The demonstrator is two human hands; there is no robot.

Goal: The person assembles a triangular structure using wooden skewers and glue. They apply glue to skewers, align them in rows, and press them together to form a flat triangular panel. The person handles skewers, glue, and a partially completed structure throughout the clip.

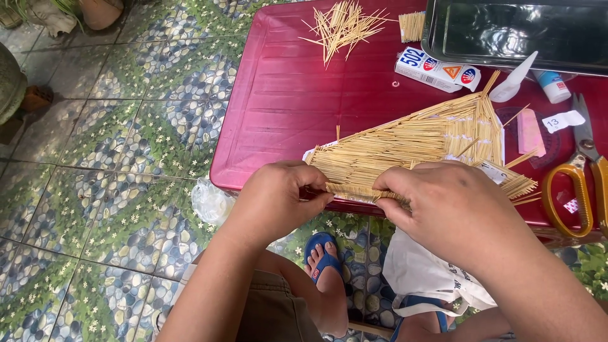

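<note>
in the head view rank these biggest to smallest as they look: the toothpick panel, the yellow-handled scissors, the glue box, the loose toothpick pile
1. toothpick panel, held at its near edge by both hands
2. loose toothpick pile and yellow-handled scissors: look alike, and the scissors run off the frame, so unranked
3. glue box

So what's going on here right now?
A person's left hand and right hand pinch a narrow strip of toothpicks at the near edge of a red table. It sits against a fan-shaped toothpick panel. Loose toothpicks, a glue bottle and scissors lie nearby.
</note>
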